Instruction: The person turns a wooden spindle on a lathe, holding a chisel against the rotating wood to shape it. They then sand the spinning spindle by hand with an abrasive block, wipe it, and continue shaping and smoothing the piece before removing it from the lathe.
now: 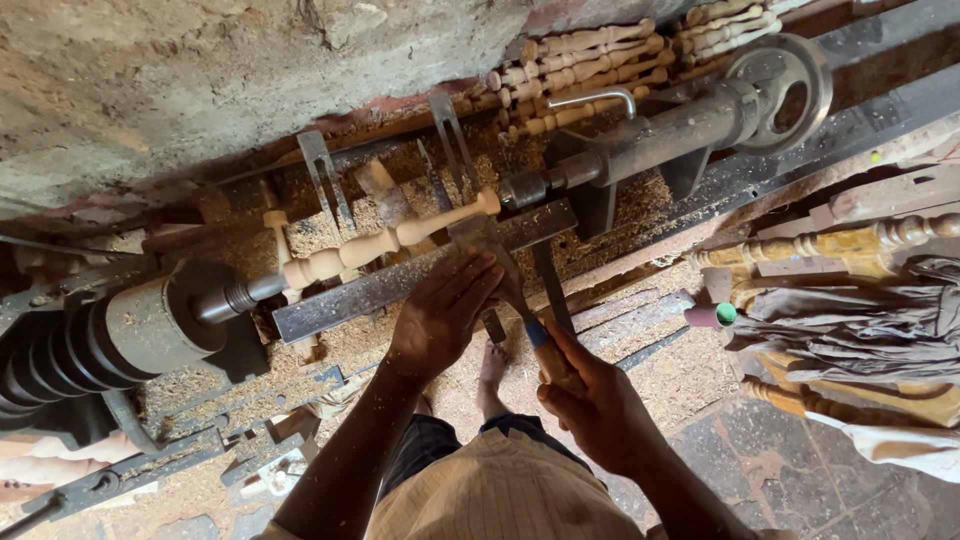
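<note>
A pale turned wooden spindle (pixel 385 243) is mounted between the centres of a rusty metal lathe (pixel 640 135). Its long axis runs from lower left, at the dark ribbed headstock pulley (pixel 70 350), up to the right, where its small rounded end meets the tailstock point. A flat steel tool rest bar (pixel 400 283) lies just nearer than the spindle and parallel to it, standing between the hands and the wood.

The left hand (pixel 440 310) lies flat with fingers spread on a steel-bladed chisel (pixel 500 265), pressing it onto the bar; it is open, not wrapped around anything. The right hand (pixel 600 405) is clenched around the chisel's wooden handle, which has a blue band. The chisel points away from the person, slanting up and left toward the spindle's right half; its tip is hidden behind the left fingers.

Sawdust covers the lathe bed and floor. Far behind, a row of finished pale spindles (pixel 590 65) lies against the rough stone wall (pixel 200 80). A round handwheel (pixel 780 90) sits at the far right. At the right lie larger yellowish turned legs (pixel 850 245) and grey cloth (pixel 860 325). A bare foot (pixel 492 370) shows below between the forearms.
</note>
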Demonstrator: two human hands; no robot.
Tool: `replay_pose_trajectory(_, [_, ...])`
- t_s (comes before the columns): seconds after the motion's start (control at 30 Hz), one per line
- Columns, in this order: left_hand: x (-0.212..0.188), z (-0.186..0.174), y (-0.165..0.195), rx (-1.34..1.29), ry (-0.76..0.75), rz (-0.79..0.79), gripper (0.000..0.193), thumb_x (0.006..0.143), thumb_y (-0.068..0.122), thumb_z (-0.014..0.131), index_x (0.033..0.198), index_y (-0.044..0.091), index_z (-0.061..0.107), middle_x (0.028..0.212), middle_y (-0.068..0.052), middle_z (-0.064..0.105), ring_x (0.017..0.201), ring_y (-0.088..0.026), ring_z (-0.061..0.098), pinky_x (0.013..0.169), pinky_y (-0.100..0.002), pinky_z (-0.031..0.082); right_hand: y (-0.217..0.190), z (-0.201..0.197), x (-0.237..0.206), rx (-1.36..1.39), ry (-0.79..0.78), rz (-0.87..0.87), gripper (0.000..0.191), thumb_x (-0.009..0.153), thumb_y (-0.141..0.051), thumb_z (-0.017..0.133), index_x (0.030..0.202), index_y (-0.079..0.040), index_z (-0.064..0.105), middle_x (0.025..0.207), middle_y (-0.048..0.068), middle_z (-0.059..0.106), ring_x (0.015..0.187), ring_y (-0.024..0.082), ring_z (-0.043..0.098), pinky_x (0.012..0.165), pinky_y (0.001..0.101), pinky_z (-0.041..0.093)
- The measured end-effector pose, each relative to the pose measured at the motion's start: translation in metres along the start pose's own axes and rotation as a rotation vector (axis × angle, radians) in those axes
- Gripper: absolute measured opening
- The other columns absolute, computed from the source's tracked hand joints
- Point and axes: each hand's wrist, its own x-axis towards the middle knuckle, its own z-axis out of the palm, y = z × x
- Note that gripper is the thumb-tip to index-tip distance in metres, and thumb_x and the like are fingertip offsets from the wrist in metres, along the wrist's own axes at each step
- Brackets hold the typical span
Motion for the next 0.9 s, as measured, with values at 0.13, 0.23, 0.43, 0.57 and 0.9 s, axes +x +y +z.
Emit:
replay_pose_trajectory(0.13, [0.002, -0.002, -0.001, -0.060, 0.020, -0.043, 0.040, 0.090, 0.020, 0.082, 0.126, 0.006, 0.071, 0.134, -0.012, 0.070, 0.131, -0.027, 0.065, 0.114, -0.043, 0.052, -0.011, -0.001, -0.001, -0.041, 0.022, 0.047, 0.086, 0.086, -0.016, 0.066, 0.165, -0.018, 0.031, 0.075, 0.008, 0.072, 0.057, 0.016, 0.065, 0.055, 0.0345, 0.054])
replay_pose_trajectory(0.23, [0.005, -0.004, 0.000, -0.093, 0.034, -0.074, 0.041, 0.088, 0.019, 0.083, 0.126, 0.005, 0.071, 0.134, -0.013, 0.070, 0.131, -0.028, 0.064, 0.114, -0.043, 0.053, -0.019, -0.004, -0.001, -0.038, 0.037, 0.025, 0.084, 0.086, -0.015, 0.066, 0.163, -0.015, 0.034, 0.074, 0.009, 0.072, 0.058, 0.016, 0.064, 0.056, 0.0342, 0.054])
replay_pose_trajectory(0.43, [0.006, -0.002, -0.003, -0.122, 0.050, -0.081, 0.040, 0.087, 0.018, 0.083, 0.123, 0.004, 0.072, 0.130, -0.015, 0.072, 0.127, -0.030, 0.067, 0.109, -0.044, 0.055, -0.026, -0.007, 0.000, -0.077, 0.009, 0.051, 0.080, 0.087, -0.015, 0.064, 0.163, -0.016, 0.038, 0.077, 0.010, 0.072, 0.062, 0.017, 0.064, 0.058, 0.0357, 0.053])
replay_pose_trajectory(0.57, [0.006, 0.004, -0.004, -0.131, 0.081, -0.066, 0.036, 0.090, 0.019, 0.082, 0.122, 0.004, 0.072, 0.128, -0.015, 0.072, 0.124, -0.031, 0.069, 0.106, -0.044, 0.059, -0.025, -0.010, 0.001, -0.046, 0.000, -0.071, 0.080, 0.086, -0.013, 0.064, 0.161, -0.013, 0.036, 0.084, 0.007, 0.074, 0.067, 0.015, 0.069, 0.062, 0.0337, 0.058])
replay_pose_trajectory(0.9, [0.003, -0.012, -0.002, -0.127, 0.038, -0.100, 0.040, 0.090, 0.020, 0.080, 0.126, 0.005, 0.071, 0.133, -0.015, 0.071, 0.128, -0.031, 0.066, 0.109, -0.046, 0.055, -0.027, -0.005, -0.004, -0.073, -0.026, -0.095, 0.083, 0.084, -0.011, 0.065, 0.160, -0.013, 0.033, 0.083, 0.009, 0.073, 0.067, 0.016, 0.069, 0.062, 0.0338, 0.057])
